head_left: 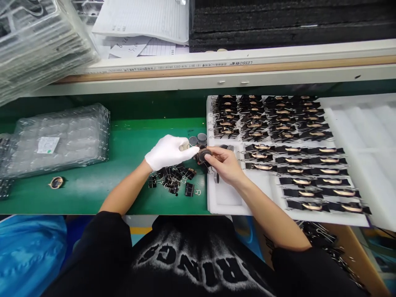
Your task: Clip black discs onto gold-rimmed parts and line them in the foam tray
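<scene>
My left hand (pixel 170 152), in a white glove with bare fingertips, is closed at the left side of a round dark watch-like part (pixel 204 155). My bare right hand (pixel 227 165) pinches the same part from the right, thumb on its face. Small grey discs (pixel 201 137) lie just behind my hands. A pile of black binder clips (pixel 173 177) is on the green table below my left hand, with one clip (pixel 190 189) apart. To the right, a white foam tray (pixel 229 198) bears rows of clipped gold-rimmed parts (pixel 293 170).
Clear plastic trays (pixel 71 136) are stacked at left, near a single gold-rimmed part (pixel 57 182). More trays (pixel 40 53), papers (pixel 142 20) and black foam (pixel 278 24) sit on the shelf. A box of clips (pixel 355 247) stands below right.
</scene>
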A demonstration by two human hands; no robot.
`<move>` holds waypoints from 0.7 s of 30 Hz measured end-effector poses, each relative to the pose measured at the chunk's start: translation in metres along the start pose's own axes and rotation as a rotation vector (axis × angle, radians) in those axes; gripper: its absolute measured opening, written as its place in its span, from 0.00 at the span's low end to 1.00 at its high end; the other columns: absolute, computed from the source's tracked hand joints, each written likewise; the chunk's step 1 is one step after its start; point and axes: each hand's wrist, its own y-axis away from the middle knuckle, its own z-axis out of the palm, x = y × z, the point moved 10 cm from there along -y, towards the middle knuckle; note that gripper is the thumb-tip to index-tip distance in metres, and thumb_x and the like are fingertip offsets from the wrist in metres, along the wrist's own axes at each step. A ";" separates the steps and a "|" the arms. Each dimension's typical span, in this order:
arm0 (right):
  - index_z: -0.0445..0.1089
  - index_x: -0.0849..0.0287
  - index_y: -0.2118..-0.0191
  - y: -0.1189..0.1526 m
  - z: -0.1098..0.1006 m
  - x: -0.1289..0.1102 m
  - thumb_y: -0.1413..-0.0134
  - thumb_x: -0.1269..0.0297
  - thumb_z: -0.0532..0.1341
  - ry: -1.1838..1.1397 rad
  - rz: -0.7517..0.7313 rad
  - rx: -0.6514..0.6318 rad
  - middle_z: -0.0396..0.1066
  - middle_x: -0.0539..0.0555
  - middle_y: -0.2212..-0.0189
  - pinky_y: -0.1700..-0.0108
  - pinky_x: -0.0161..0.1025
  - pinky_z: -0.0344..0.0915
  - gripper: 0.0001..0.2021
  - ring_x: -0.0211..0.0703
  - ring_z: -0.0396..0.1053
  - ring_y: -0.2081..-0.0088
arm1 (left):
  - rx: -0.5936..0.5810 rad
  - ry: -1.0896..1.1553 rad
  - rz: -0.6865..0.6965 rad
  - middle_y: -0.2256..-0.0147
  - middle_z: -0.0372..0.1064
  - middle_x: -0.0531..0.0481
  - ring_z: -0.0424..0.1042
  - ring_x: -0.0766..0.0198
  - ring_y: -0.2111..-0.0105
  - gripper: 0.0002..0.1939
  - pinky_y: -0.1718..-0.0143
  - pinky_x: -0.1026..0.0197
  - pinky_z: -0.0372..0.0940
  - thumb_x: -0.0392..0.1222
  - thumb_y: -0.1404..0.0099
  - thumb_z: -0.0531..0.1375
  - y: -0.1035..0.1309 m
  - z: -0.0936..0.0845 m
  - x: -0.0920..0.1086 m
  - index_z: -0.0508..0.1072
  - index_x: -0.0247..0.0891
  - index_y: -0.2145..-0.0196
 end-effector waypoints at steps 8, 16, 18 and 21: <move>0.76 0.55 0.57 0.002 -0.008 -0.020 0.40 0.49 0.70 0.120 0.039 -0.052 0.79 0.52 0.65 0.70 0.38 0.71 0.15 0.42 0.77 0.69 | 0.279 0.289 0.139 0.83 0.50 0.58 0.49 0.72 0.80 0.25 0.79 0.64 0.46 0.50 0.41 0.64 0.009 -0.030 0.009 0.56 0.38 0.85; 0.80 0.57 0.58 0.003 -0.005 -0.024 0.44 0.56 0.71 0.319 0.010 -0.224 0.79 0.53 0.69 0.66 0.41 0.70 0.11 0.45 0.75 0.68 | 0.195 0.199 0.349 0.84 0.53 0.59 0.50 0.73 0.81 0.24 0.80 0.64 0.46 0.47 0.35 0.62 0.023 -0.017 0.038 0.60 0.37 0.84; 0.81 0.57 0.59 0.004 -0.005 -0.026 0.45 0.57 0.72 0.348 -0.008 -0.253 0.79 0.52 0.69 0.66 0.40 0.70 0.11 0.44 0.75 0.68 | 0.184 0.169 0.366 0.84 0.54 0.59 0.51 0.73 0.81 0.23 0.80 0.64 0.47 0.48 0.34 0.62 0.024 -0.016 0.041 0.63 0.37 0.83; 0.81 0.56 0.60 0.005 -0.006 -0.029 0.44 0.56 0.72 0.358 -0.031 -0.264 0.79 0.52 0.69 0.65 0.40 0.70 0.10 0.44 0.75 0.67 | 0.180 0.134 0.385 0.84 0.54 0.59 0.51 0.73 0.81 0.23 0.79 0.64 0.47 0.49 0.33 0.61 0.025 -0.014 0.046 0.63 0.37 0.83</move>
